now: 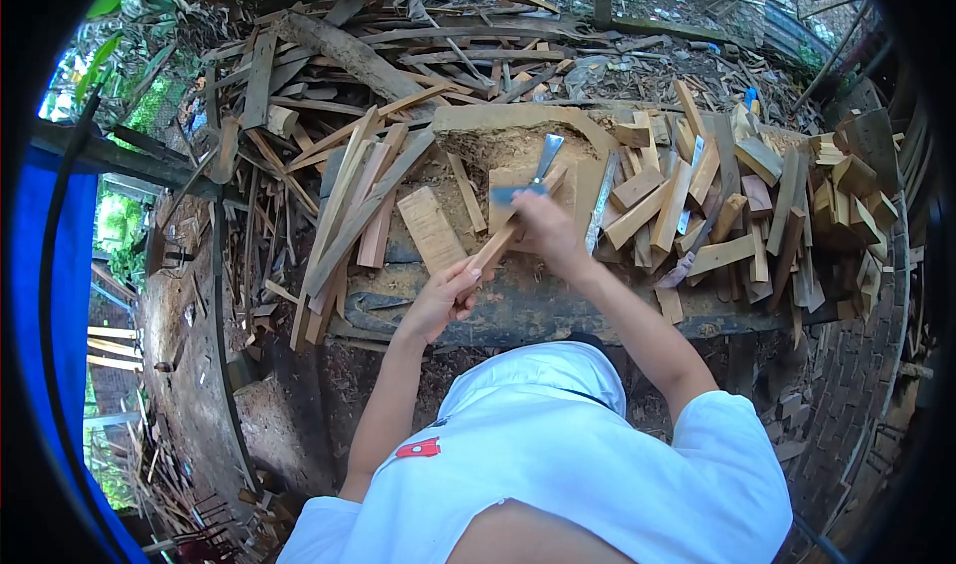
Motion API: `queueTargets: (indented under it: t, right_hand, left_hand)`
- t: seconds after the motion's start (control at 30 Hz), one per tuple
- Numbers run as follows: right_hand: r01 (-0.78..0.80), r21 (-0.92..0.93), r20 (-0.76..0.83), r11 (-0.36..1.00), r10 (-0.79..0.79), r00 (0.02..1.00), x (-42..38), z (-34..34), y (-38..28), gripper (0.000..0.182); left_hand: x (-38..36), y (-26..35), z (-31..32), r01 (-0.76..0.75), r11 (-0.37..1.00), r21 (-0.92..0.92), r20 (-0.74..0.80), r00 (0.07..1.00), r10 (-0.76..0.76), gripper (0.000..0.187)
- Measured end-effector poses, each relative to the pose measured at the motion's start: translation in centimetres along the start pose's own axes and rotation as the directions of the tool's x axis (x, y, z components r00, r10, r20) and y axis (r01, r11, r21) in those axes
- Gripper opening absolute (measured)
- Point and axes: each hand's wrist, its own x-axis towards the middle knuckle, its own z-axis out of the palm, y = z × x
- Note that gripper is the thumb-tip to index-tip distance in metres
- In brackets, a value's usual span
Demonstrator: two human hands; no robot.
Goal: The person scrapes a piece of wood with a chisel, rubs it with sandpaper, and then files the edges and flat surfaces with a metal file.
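Observation:
My left hand point(444, 300) is wrapped round the near end of a narrow wooden stick point(495, 246), which slants up and right across the bench. My right hand point(550, 227) is closed at the far part of the stick, on a tool with a bluish, blurred part point(512, 195) and a shiny metal blade point(547, 156) pointing away; its exact kind I cannot tell. Under the stick's far end lies a pale wooden block point(506, 178). A flat wooden board point(428, 227) rests left of it, beside a thin strip point(466, 193).
Many cut wood pieces point(642, 206) are heaped along the right of the worn bench point(518, 310). Long wooden strips point(344, 221) lean at the left. Behind lies a pile of scrap timber point(349, 58). A blue tarp point(45, 265) hangs at far left.

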Motion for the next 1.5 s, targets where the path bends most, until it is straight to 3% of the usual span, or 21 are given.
queueTargets:
  t: [0.17,0.23,0.3,0.37,0.43,0.53,0.6,0.77,0.83,0.9,0.97,1.03,1.07,1.1,1.13,1.2,1.23,1.3,1.37,1.43,1.5]
  right_hand:
    - [-0.255,-0.158,-0.023,0.954,0.255,0.967,0.4,0.9,5.0,0.03]
    - [-0.239,-0.07,0.258,0.968,0.249,0.934,0.2,0.2,0.5,0.03]
    - [0.025,0.009,0.095,1.0,-0.026,0.995,-2.4,1.6,-2.6,0.029]
    - [-0.03,0.079,0.162,0.996,0.017,0.987,-2.6,1.1,-2.3,0.029]
    - [-0.271,0.239,0.16,0.933,0.237,0.958,-1.8,0.2,0.4,0.025]
    - [-0.382,-0.073,0.001,0.921,0.383,0.924,-2.0,-0.9,4.5,0.023]
    - [-0.326,-0.045,0.029,0.944,0.328,0.944,-1.7,-0.3,3.5,0.023]
    - [-0.023,0.075,0.056,0.997,0.019,0.998,-2.3,1.5,-4.0,0.026]
    - [-0.057,0.078,0.059,0.995,0.053,0.997,-1.8,1.1,-0.9,0.025]
    - [-0.382,-0.013,-0.039,0.924,0.381,0.924,-2.1,0.6,5.5,0.024]
    - [-0.419,-0.127,-0.087,0.899,0.411,0.908,-2.2,1.2,6.7,0.024]
    - [-0.415,0.135,0.085,0.9,0.407,0.91,-0.3,-0.3,1.6,0.021]
    - [-0.188,0.048,-0.05,0.981,0.191,0.98,-0.7,0.6,-0.5,0.021]
    - [-0.058,0.016,-0.018,0.998,0.058,0.998,-0.8,0.4,-2.7,0.024]
    - [-0.015,0.039,0.027,0.999,0.014,1.0,-0.7,0.0,-4.2,0.028]
    - [0.032,0.059,0.041,0.998,-0.034,0.999,-0.5,-0.2,-4.0,0.034]
    - [0.036,0.051,0.017,0.998,-0.037,0.999,-0.6,-0.3,-2.2,0.035]
    - [-0.126,0.014,0.011,0.992,0.126,0.992,-0.5,-1.3,1.1,0.029]
    - [-0.37,-0.079,-0.099,0.926,0.362,0.927,-1.9,-0.5,4.5,0.026]
    - [-0.515,-0.008,0.035,0.857,0.515,0.856,-1.4,-1.6,1.2,0.021]
    - [-0.111,0.035,-0.21,0.993,0.115,0.971,-1.7,-0.9,-2.4,0.019]
  left_hand:
    - [0.2,0.3,0.1,-0.049,0.947,0.316,-0.037,0.997,0.064,0.064]
    - [0.5,0.4,0.0,-0.049,0.901,0.432,-0.112,0.988,0.107,0.073]
    - [0.7,0.3,-0.2,-0.167,0.376,0.911,-0.015,0.9,0.435,0.09]
    - [0.3,0.6,0.1,-0.142,0.438,0.888,-0.039,0.925,0.379,0.091]
    - [-0.3,0.2,0.1,-0.112,0.494,0.862,-0.055,0.948,0.312,0.093]
    - [0.3,-0.4,0.1,-0.118,0.617,0.778,-0.121,0.936,0.331,0.089]
    - [0.4,-0.4,0.5,-0.173,0.904,0.391,-0.239,0.929,0.281,0.078]
    - [0.7,-1.0,0.8,-0.242,0.969,0.056,-0.292,0.924,0.248,0.062]
    - [0.6,-1.8,0.6,-0.223,0.975,0.004,-0.285,0.934,0.215,0.058]
    - [0.6,-2.3,0.5,-0.209,0.977,-0.03,-0.268,0.944,0.194,0.057]
    - [0.6,-2.4,0.8,-0.241,0.97,0.018,-0.276,0.932,0.236,0.057]
    - [0.6,-2.0,1.2,-0.273,0.96,0.06,-0.287,0.916,0.279,0.057]
    - [0.6,-1.4,1.6,-0.307,0.946,0.106,-0.287,0.901,0.325,0.058]
    - [0.5,-1.1,1.8,-0.336,0.93,0.153,-0.289,0.884,0.367,0.06]
    - [0.4,-0.8,1.7,-0.334,0.931,0.148,-0.298,0.882,0.364,0.06]
    - [0.4,-0.1,1.2,-0.373,0.78,0.501,-0.214,0.82,0.53,0.061]
    - [0.0,0.5,1.6,-0.371,0.784,0.497,-0.212,0.825,0.524,0.061]
    - [-0.6,1.9,2.6,-0.285,0.641,0.713,-0.166,0.82,0.548,0.061]
    - [-0.1,1.5,3.3,-0.3,0.599,0.743,-0.128,0.814,0.567,0.061]
    - [0.6,1.2,3.7,-0.313,0.557,0.769,-0.1,0.802,0.589,0.06]
    - [1.3,0.5,4.1,-0.316,0.615,0.722,-0.116,0.821,0.558,0.059]
